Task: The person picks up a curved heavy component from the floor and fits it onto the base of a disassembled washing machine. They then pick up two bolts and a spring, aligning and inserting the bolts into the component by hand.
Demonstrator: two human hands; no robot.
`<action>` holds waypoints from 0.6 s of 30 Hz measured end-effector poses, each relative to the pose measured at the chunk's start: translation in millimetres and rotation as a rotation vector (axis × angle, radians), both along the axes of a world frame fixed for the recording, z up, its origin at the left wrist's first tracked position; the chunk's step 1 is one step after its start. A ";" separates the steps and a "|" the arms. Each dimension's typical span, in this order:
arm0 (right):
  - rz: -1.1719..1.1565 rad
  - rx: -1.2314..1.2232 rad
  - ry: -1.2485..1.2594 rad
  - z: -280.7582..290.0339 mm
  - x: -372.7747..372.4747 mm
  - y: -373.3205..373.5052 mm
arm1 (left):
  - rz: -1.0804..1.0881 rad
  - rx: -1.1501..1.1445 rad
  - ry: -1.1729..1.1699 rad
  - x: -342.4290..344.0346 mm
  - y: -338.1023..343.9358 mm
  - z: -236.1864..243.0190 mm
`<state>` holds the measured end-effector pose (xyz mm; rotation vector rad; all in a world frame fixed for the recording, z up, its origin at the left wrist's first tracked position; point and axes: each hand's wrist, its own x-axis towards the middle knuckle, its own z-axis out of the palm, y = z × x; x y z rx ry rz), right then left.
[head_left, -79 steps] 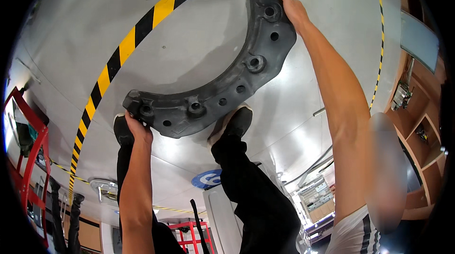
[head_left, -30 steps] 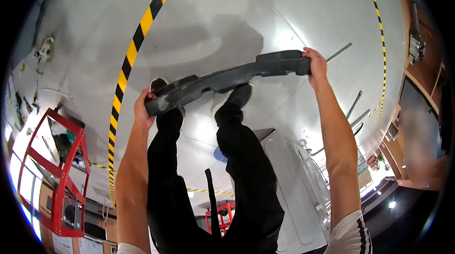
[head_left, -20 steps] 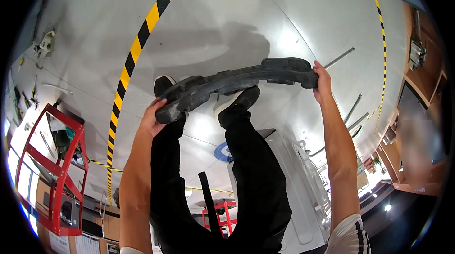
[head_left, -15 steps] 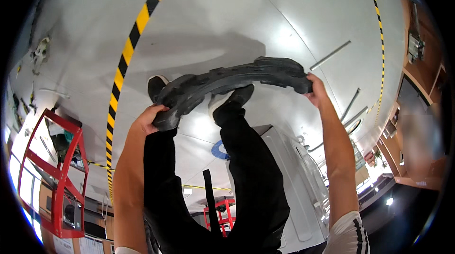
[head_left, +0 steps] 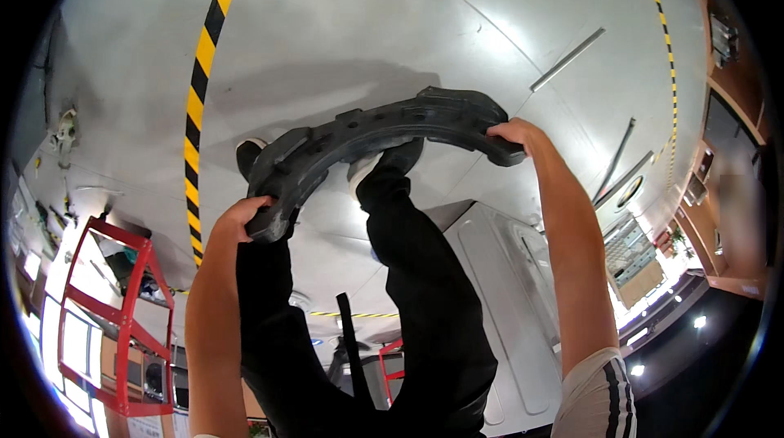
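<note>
A thick, black, arched block (head_left: 380, 118) with holes and raised lugs, which looks like a washing machine counterweight, hangs between my hands above the floor. My left hand (head_left: 247, 216) is closed round its lower left end. On the other end, my right hand (head_left: 516, 134) grips with the thumb over the upper face. Both arms are stretched out, and the arch's hollow side faces my legs. Below it, my black shoes (head_left: 249, 156) stand on the floor, partly covered by the block.
A white metal cabinet (head_left: 510, 315) stands by my right leg. Metal strips lie to the right, one a silver bar (head_left: 567, 59). Yellow-black tape (head_left: 198, 103) marks the grey floor at left; a red frame (head_left: 122, 320) stands beyond it. Shelving (head_left: 719, 201) lines the right side.
The block has shifted slightly left in view and tilted, so more of its upper face and holes show. Both hands keep their hold. The surroundings have shifted as my head moved.
</note>
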<state>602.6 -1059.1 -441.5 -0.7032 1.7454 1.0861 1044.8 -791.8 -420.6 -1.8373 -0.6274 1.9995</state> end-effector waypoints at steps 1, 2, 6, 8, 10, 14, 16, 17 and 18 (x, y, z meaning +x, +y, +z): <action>0.070 0.034 0.008 -2.1 4.0 -4.0 | -0.003 0.009 0.011 0.6 9.0 -5.9; 0.108 0.058 0.037 -10.3 -3.7 -0.9 | -0.005 0.018 0.023 0.8 22.5 -15.2; 0.336 0.144 0.007 -23.6 -10.8 0.5 | -0.095 0.066 -0.006 -6.5 16.5 -15.6; 0.341 0.088 0.000 -30.5 -26.1 13.4 | -0.091 0.090 -0.078 -16.1 11.0 -7.9; 0.337 -0.004 0.004 -29.3 -35.4 25.7 | -0.077 0.056 -0.088 -19.5 13.6 -5.5; 0.173 -0.123 -0.040 -23.3 -52.1 53.5 | -0.078 0.005 -0.115 -14.9 16.3 1.3; 0.216 -0.162 -0.018 -14.2 -40.6 53.9 | -0.090 -0.060 -0.148 -8.0 9.4 0.0; 0.255 -0.176 0.016 -2.3 -34.1 56.4 | -0.083 -0.106 -0.151 -1.0 9.8 4.6; 0.191 -0.148 0.016 10.4 -31.2 57.9 | 0.012 -0.112 -0.126 12.0 23.1 -0.2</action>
